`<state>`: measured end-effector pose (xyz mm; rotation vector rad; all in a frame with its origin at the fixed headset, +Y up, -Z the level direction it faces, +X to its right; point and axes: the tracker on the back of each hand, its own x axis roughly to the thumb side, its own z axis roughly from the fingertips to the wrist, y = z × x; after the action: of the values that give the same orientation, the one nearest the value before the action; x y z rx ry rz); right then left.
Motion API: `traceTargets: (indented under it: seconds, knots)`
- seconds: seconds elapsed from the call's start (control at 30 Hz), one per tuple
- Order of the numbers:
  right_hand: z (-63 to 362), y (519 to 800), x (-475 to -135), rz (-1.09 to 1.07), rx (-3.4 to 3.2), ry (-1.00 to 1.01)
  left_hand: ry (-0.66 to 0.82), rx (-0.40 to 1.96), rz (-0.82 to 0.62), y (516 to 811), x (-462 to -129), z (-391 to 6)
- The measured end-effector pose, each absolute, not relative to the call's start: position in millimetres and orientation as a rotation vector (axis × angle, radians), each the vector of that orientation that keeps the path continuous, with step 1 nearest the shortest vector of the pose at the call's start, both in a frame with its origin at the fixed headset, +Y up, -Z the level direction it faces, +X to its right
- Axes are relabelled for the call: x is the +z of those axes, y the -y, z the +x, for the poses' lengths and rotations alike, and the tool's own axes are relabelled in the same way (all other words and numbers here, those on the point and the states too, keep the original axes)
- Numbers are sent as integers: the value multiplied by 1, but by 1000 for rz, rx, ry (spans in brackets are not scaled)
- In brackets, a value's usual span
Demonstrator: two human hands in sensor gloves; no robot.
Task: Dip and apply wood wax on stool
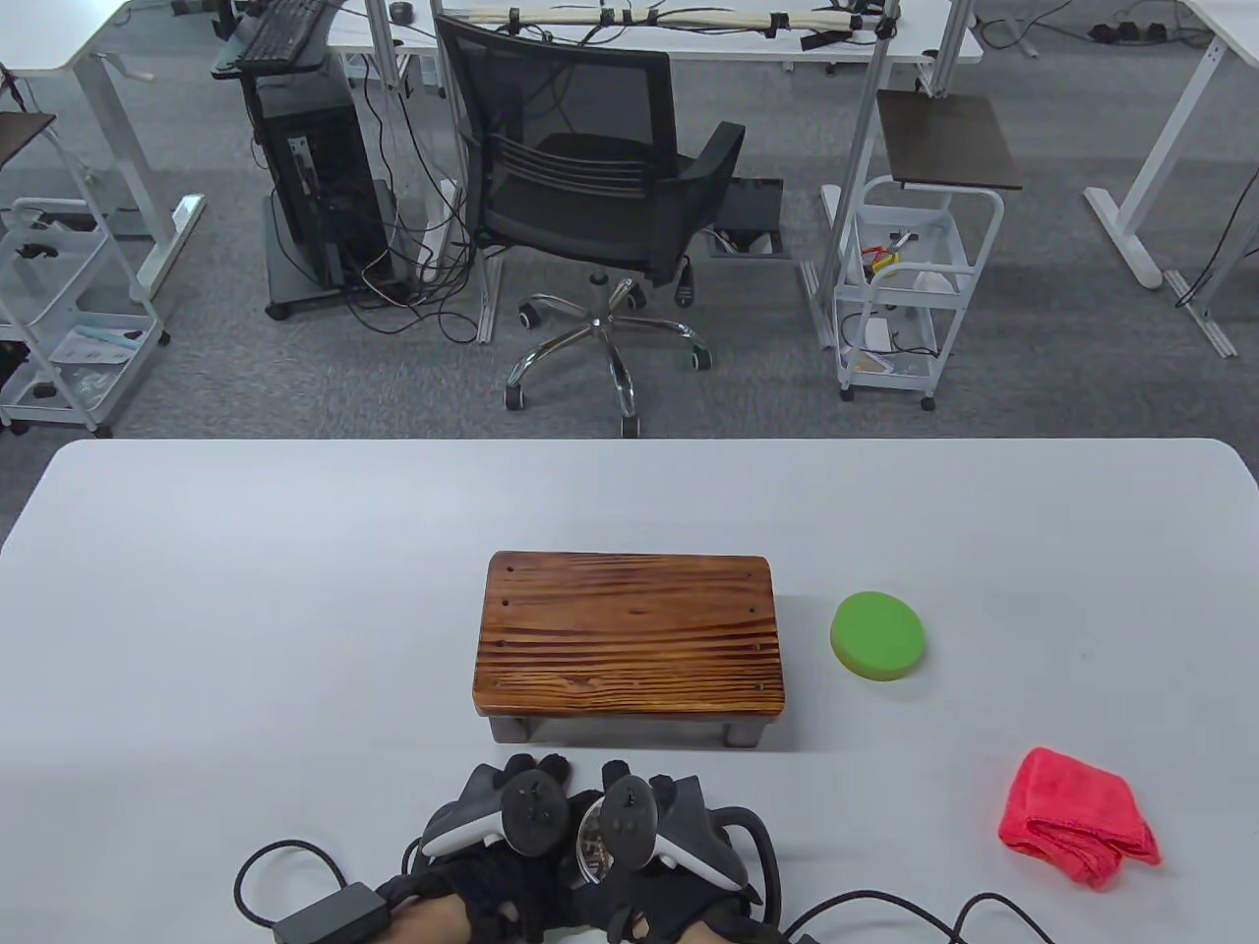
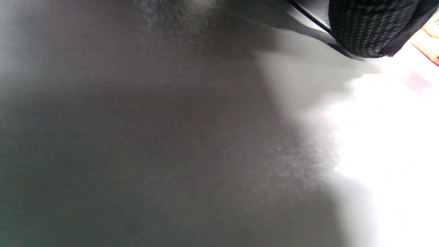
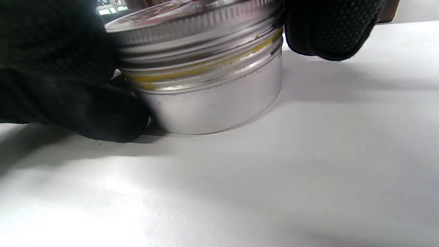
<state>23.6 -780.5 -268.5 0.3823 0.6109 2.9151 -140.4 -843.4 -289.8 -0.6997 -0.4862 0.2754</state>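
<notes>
Both hands sit together at the near edge of the worktop (image 1: 246, 590), just in front of the stool (image 1: 629, 634). Left hand (image 1: 492, 836) and right hand (image 1: 679, 836) flank a small metal tin (image 3: 209, 82); table view shows only a sliver of it between the trackers.

Right wrist view: tin stands upright on the worktop, screw lid (image 3: 199, 20) on top and tilted, threads exposed, a yellow wax smear along the seam under the lid. Gloved fingers (image 3: 329, 31) curl over the lid rim on that view's right. More black glove (image 3: 68, 85) presses the tin's side low on that view's left, touching the worktop. Can't tell which hand that glove belongs to.

Right hand reads as gripping the lid. Left hand's grip: cannot tell. Left wrist view is mostly blurred grey worktop with one gloved fingertip (image 2: 370, 27) at the top right.

Stool: upright, mid-worktop, dark-grained wooden top, near legs visible. Green sponge (image 1: 877, 636) lies flat just right of it, not touching. Red cloth (image 1: 1077, 816) is folded, further right and nearer, well apart from the hands.
</notes>
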Motion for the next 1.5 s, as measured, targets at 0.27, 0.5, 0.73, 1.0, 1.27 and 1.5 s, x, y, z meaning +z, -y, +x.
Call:
traceTargets:
  seconds: [0.27,0.5,0.73,1.0,1.27,1.5]
  knots:
    - [24,781,-269,385,2905,-609,486,275,-700,843,-290,-141]
    - [24,781,-269,390,2903,-596,486,275,-700,843,-290,-141]
    - [24,781,-269,391,2901,-593,486,279,-701,843,-290,-141]
    - [25,780,-269,393,2892,-578,486,279,-701,843,-290,-141]
    - [26,780,-268,386,2888,-585,485,276,-701,843,-290,-141]
    - [26,779,-268,386,2885,-580,485,276,-701,843,-290,-141]
